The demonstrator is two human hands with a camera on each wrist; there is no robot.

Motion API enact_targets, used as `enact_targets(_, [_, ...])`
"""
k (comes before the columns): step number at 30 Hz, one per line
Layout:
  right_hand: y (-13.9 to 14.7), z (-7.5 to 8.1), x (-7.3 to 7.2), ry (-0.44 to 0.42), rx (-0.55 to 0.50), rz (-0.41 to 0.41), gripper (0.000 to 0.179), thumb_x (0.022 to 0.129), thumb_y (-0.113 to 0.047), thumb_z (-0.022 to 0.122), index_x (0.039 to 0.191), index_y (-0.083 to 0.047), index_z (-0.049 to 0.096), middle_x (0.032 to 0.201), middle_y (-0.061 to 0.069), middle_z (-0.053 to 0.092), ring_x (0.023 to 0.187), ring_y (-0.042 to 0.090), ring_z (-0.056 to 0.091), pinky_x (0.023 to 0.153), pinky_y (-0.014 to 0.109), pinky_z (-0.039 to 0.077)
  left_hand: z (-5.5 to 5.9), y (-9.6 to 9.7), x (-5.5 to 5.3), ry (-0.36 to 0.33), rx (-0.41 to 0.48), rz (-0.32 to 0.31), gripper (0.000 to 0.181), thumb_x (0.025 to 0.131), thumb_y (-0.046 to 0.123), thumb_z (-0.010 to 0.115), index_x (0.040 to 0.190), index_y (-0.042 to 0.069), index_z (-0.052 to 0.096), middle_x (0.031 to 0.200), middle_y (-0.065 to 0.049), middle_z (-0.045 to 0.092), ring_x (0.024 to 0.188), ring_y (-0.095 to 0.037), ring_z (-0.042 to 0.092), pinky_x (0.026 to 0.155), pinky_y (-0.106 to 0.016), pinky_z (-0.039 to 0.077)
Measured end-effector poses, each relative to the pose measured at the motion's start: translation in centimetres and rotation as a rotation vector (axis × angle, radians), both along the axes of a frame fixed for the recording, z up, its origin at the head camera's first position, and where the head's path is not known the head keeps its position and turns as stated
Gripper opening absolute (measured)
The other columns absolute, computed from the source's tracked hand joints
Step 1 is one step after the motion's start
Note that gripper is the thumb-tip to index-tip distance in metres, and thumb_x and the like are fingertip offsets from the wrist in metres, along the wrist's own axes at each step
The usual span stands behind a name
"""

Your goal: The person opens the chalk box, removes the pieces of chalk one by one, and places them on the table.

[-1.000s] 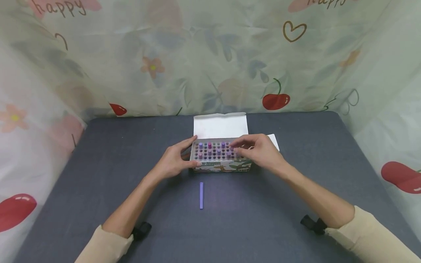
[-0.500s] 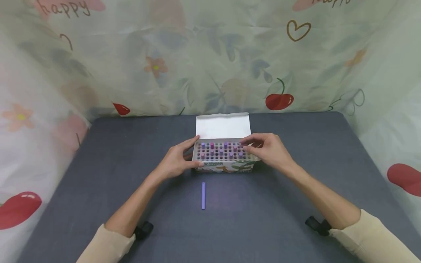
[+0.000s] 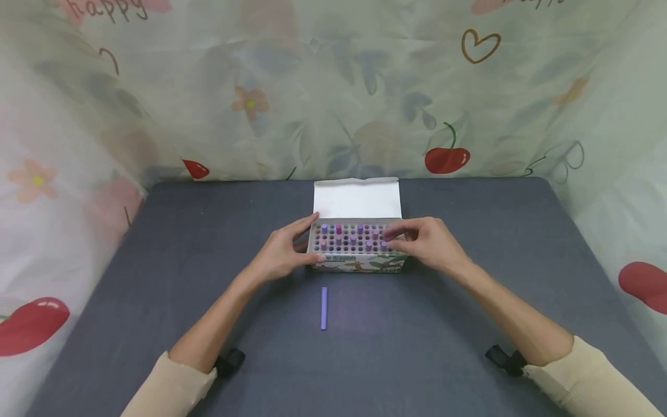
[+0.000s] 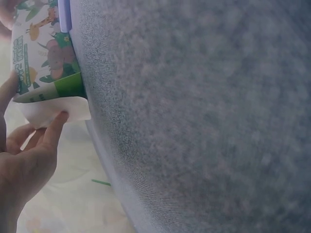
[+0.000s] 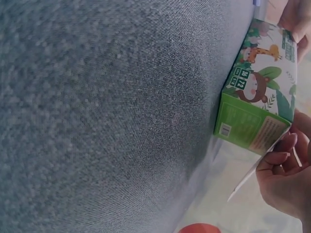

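An opened cardboard box (image 3: 359, 264) with animal pictures stands at mid-table, its white lid (image 3: 356, 198) raised at the back. Inside, a tray of round holes (image 3: 346, 250) carries several upright pink and purple markers (image 3: 353, 238). My left hand (image 3: 281, 249) grips the box's left end, thumb at the front corner, index finger at the back. Over the tray's right end, my right hand (image 3: 429, 243) has bent fingers, thumb and index tips close together; I cannot tell whether they pinch a marker. Nearer me, a purple marker (image 3: 324, 308) lies lengthwise.
A dark grey cloth covers the table (image 3: 224, 231). Patterned fabric (image 3: 312, 87) hangs behind it and at both sides. In the right wrist view, a white side flap (image 5: 243, 179) juts out from the box's green end. Black straps with cameras (image 3: 508, 360) sit on both wrists.
My right fingertips have moved rightward along the tray to its right end. The white flap behind my right hand has gone out of sight. My left hand keeps its hold.
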State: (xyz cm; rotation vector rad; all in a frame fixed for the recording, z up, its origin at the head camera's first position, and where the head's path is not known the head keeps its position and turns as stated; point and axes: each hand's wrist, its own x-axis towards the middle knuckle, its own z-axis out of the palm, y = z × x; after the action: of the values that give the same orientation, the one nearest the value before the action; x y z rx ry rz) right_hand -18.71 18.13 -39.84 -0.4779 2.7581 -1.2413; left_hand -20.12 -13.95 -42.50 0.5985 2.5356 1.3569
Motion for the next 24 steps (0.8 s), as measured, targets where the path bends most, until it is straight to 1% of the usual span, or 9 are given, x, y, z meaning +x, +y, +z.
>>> enact_targets(4, [-0.18,-0.26,-0.04,-0.011,0.054,0.012,0.016,0.087,-0.022,0.079,0.103,-0.020,0.080,0.082,-0.003,0.070,0.061,0.018,0.045,0.048,0.028,0.035,0.18,0.09,0.03,0.006,-0.006,-0.005,0.090,0.083,0.016,0.082,0.157,0.018,0.031,0.161,-0.005,0.030,0.143,-0.026,0.036,0.102,-0.031,0.051])
enact_targets(10, [-0.47,-0.46,-0.09,-0.018,0.100,0.014,0.019,0.087,-0.022,0.079,0.106,-0.020,0.080,0.062,-0.001,0.059,0.052,0.013,0.037,0.044,0.027,0.031,0.18,0.12,0.07,0.005,-0.004,-0.006,0.089,0.084,0.014,0.082,0.157,0.017,0.031,0.161,-0.005,0.029,0.144,-0.026,0.035,0.104,-0.030,0.049])
enact_targets(14, [-0.61,-0.50,-0.19,-0.014,0.115,0.029,0.020,0.087,-0.020,0.078,0.107,-0.019,0.080,0.059,0.002,0.057,0.049,0.010,0.031,0.043,0.025,0.028,0.11,0.07,0.08,-0.001,-0.001,-0.002,0.089,0.084,0.014,0.082,0.157,0.017,0.031,0.161,-0.005,0.029,0.143,-0.026,0.035,0.103,-0.031,0.050])
enact_targets(18, [-0.68,-0.64,-0.19,0.000,0.109,0.028,0.020,0.087,-0.019,0.078,0.107,-0.019,0.081,0.066,-0.001,0.065,0.047,0.009,0.030,0.042,0.025,0.027,0.13,0.05,0.13,-0.004,-0.002,0.000,0.089,0.084,0.014,0.082,0.157,0.018,0.031,0.161,-0.005,0.029,0.143,-0.026,0.035,0.104,-0.031,0.050])
enact_targets(21, [-0.69,-0.79,0.02,0.036,0.095,0.024,0.019,0.087,-0.021,0.078,0.106,-0.019,0.081,0.081,-0.003,0.073,0.046,0.009,0.030,0.042,0.025,0.029,0.14,0.08,0.13,-0.002,-0.002,-0.001,0.089,0.084,0.014,0.082,0.157,0.018,0.031,0.161,-0.005,0.029,0.144,-0.026,0.035,0.104,-0.031,0.049])
enact_targets(24, [-0.68,-0.92,0.24,0.077,0.083,0.024,0.018,0.087,-0.022,0.078,0.105,-0.019,0.081,0.090,-0.004,0.075,0.047,0.009,0.031,0.042,0.026,0.030,0.16,0.12,0.11,-0.004,0.003,-0.006,0.090,0.084,0.014,0.082,0.157,0.018,0.030,0.161,-0.005,0.028,0.144,-0.026,0.034,0.104,-0.032,0.049])
